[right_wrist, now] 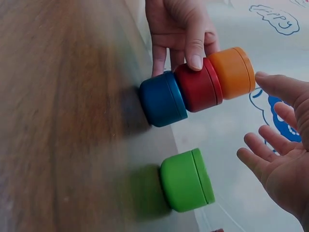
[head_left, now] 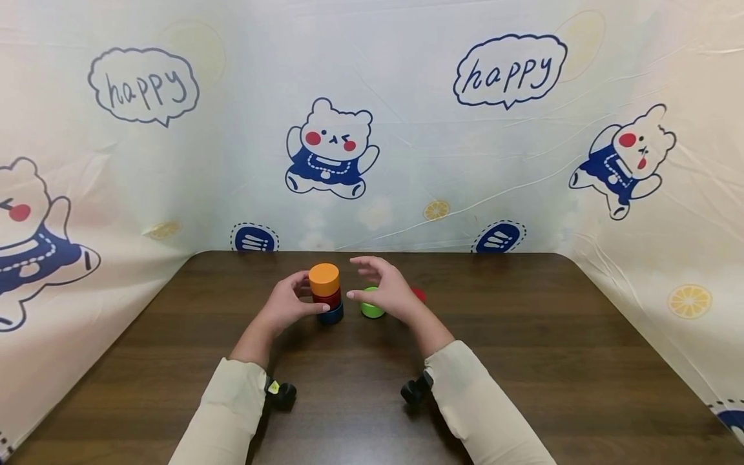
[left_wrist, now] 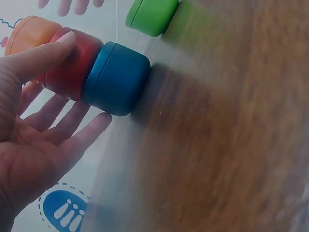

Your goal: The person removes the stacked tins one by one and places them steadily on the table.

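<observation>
The left hand [head_left: 287, 302] grips the red cup [right_wrist: 197, 87] between the blue cup [right_wrist: 161, 100] below and the orange cup [right_wrist: 232, 73] above, left of the green cup [right_wrist: 186, 182] on the bench [head_left: 523, 361], so a bump from the wide, empty right hand [head_left: 388, 287] could topple all three.

Green cup [head_left: 372, 311], red piece [head_left: 419, 295] partly hidden

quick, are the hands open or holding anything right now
Left hand: closed, holding the red container.
Right hand: open, holding nothing.
</observation>
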`<state>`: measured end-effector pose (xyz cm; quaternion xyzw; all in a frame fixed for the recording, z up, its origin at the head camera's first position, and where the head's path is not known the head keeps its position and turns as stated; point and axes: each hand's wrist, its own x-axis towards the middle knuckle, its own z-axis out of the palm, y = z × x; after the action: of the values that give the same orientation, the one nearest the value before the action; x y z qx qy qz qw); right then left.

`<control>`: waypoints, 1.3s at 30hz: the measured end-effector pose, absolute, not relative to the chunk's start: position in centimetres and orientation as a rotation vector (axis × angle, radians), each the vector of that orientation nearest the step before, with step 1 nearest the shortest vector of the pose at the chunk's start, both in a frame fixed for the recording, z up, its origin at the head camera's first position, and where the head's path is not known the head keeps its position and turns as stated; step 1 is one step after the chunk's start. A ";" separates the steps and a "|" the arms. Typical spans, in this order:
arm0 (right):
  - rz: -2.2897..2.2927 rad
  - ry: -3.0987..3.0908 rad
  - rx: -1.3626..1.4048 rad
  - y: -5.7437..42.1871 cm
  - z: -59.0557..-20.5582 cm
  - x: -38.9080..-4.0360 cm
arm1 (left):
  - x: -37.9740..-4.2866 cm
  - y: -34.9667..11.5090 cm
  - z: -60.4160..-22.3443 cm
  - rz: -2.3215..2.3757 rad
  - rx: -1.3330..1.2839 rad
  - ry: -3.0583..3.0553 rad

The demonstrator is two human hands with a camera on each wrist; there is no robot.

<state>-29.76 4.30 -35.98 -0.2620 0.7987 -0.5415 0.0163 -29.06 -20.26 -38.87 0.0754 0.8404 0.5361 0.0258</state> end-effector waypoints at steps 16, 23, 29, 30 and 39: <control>-1.602 2.493 -0.826 1.8 -35.6 -30.5 | -29.1 -20.3 -39.2 1.661 0.266 2.580; -1.608 2.512 -0.827 0.9 -36.2 -30.7 | -29.1 -20.3 -39.2 1.672 0.288 2.580; -1.639 2.502 -0.831 0.1 -36.3 -30.7 | -29.1 -20.5 -39.2 1.687 0.317 2.568; -1.649 2.495 -0.831 0.0 -36.3 -30.7 | -29.1 -20.5 -39.2 1.692 0.318 2.564; -1.701 2.451 -0.829 -0.3 -36.4 -30.6 | -29.0 -20.5 -39.2 1.699 0.316 2.549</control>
<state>-30.57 -0.28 -36.37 -0.2677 0.7914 -0.5491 0.0226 -29.03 -20.51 -39.18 0.1024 0.8273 0.5515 0.0307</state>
